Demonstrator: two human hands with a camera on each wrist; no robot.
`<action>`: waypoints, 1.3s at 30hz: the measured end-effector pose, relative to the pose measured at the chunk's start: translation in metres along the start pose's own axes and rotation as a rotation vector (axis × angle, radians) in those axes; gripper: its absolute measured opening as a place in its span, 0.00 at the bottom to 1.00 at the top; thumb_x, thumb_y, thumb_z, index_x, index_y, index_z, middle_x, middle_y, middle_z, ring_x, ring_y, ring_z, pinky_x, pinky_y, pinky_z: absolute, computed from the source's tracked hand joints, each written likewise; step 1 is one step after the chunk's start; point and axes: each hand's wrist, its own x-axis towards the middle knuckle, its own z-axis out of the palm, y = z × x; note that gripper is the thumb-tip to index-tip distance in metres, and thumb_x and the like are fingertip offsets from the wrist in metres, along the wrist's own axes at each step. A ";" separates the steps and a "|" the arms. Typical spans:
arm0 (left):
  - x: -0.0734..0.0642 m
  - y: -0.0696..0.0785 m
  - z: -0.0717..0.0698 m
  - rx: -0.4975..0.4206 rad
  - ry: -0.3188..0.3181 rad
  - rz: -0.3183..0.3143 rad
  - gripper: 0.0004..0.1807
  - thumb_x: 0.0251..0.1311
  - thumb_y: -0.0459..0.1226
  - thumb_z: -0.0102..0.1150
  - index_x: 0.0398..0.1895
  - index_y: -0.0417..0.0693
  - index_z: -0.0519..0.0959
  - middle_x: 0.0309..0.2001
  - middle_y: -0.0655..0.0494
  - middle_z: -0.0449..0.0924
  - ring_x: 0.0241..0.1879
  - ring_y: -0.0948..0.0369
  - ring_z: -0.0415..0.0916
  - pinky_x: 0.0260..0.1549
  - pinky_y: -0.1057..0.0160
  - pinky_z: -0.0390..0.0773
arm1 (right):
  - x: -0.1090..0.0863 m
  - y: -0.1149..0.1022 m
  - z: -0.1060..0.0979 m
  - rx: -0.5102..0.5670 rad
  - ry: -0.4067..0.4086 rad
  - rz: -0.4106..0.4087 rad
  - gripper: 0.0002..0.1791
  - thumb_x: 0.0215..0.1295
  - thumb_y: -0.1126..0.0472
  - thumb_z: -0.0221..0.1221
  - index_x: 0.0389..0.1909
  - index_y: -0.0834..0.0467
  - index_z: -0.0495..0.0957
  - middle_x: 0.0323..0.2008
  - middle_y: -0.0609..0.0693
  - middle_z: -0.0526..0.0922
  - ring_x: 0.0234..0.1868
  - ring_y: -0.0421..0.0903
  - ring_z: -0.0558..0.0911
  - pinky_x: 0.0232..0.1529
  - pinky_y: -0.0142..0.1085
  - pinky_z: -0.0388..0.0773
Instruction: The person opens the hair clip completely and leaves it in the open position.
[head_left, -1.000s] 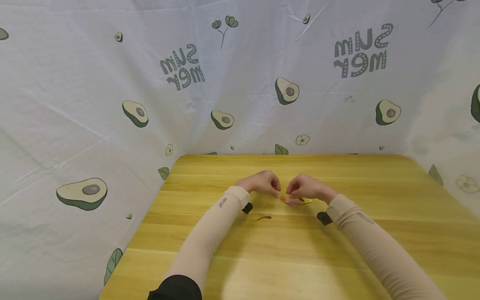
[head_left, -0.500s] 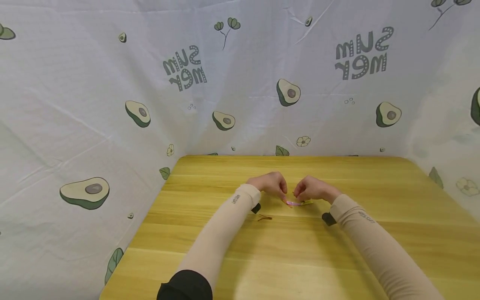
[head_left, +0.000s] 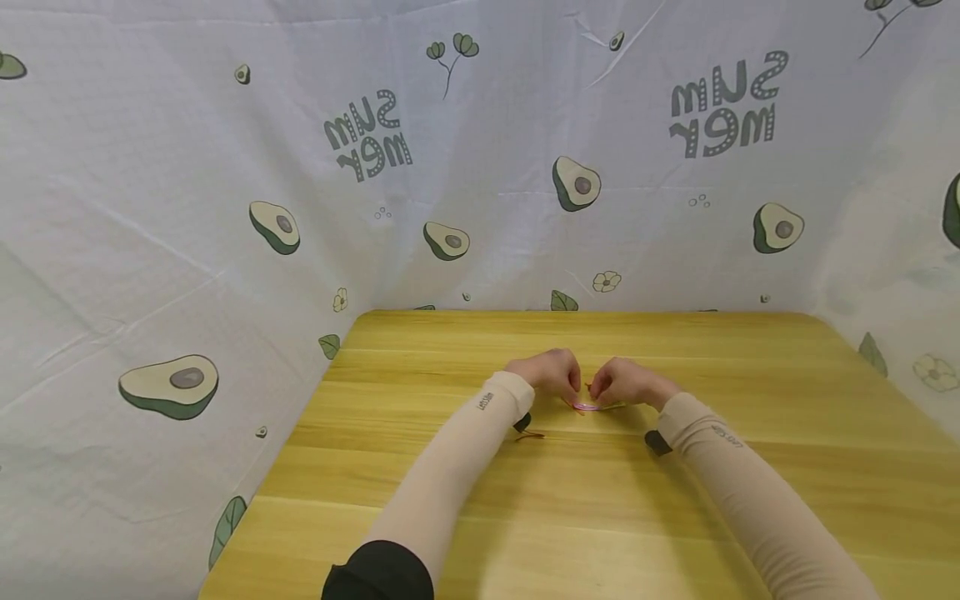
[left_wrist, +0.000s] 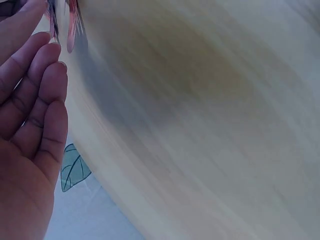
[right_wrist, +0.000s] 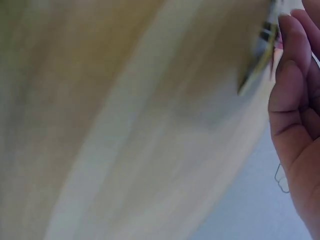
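Note:
A small bunch of thin coloured strips lies on the wooden table, with a pink-purple strip [head_left: 588, 407] in the middle and a yellow-green strip [head_left: 617, 406] on the right. My left hand [head_left: 552, 372] pinches the bunch's left side, where orange ends show under the fingertips. My right hand [head_left: 628, 383] pinches the bunch from the right, and a short orange tip [head_left: 588, 386] sticks out beside its fingers. Pink rounded ends [left_wrist: 72, 35] stand past the left fingertips in the left wrist view. A yellow-edged strip with dark bands [right_wrist: 260, 65] runs below the right fingers, blurred in the right wrist view.
One thin brown forked strip [head_left: 531, 435] lies on the table [head_left: 570, 517] just beside the left wrist. White cloth [head_left: 495, 150] printed with avocados hangs behind the table and along its sides. Dark wrist cameras sit under both cuffs.
My left hand has moved right, closer to my right hand, and onto the orange end of the bunch. The right hand has shifted slightly right. The forked strip stays in place.

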 end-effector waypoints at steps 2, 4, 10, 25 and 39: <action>0.001 0.001 0.001 -0.005 -0.009 0.000 0.13 0.43 0.42 0.68 0.15 0.46 0.75 0.13 0.61 0.63 0.13 0.68 0.55 0.13 0.72 0.56 | 0.000 0.000 0.001 0.000 0.000 -0.024 0.05 0.47 0.69 0.63 0.27 0.66 0.79 0.26 0.51 0.79 0.26 0.42 0.72 0.27 0.32 0.71; 0.001 0.001 0.002 -0.001 -0.009 -0.001 0.14 0.42 0.43 0.68 0.14 0.47 0.75 0.12 0.62 0.63 0.13 0.68 0.55 0.13 0.72 0.56 | 0.001 0.001 0.002 -0.004 0.004 -0.039 0.05 0.47 0.70 0.63 0.26 0.66 0.79 0.25 0.51 0.80 0.26 0.41 0.73 0.27 0.32 0.71; 0.001 0.003 0.004 0.024 -0.002 -0.009 0.14 0.41 0.44 0.69 0.14 0.47 0.75 0.11 0.62 0.62 0.13 0.68 0.55 0.13 0.72 0.56 | 0.002 0.002 0.002 -0.039 0.008 -0.052 0.03 0.47 0.71 0.62 0.26 0.65 0.79 0.24 0.50 0.80 0.26 0.40 0.72 0.28 0.31 0.71; 0.005 0.004 0.007 0.099 0.020 -0.046 0.09 0.41 0.42 0.69 0.16 0.51 0.78 0.16 0.64 0.70 0.16 0.68 0.63 0.15 0.72 0.64 | 0.004 -0.002 0.003 -0.081 0.007 -0.062 0.03 0.46 0.72 0.61 0.24 0.64 0.79 0.23 0.50 0.79 0.25 0.40 0.71 0.28 0.32 0.70; 0.002 0.005 0.006 0.073 0.004 -0.020 0.06 0.43 0.40 0.68 0.19 0.50 0.80 0.18 0.64 0.74 0.18 0.69 0.64 0.16 0.74 0.65 | 0.004 -0.002 0.005 -0.058 -0.018 -0.020 0.02 0.47 0.72 0.60 0.25 0.66 0.78 0.21 0.47 0.76 0.23 0.41 0.70 0.27 0.31 0.69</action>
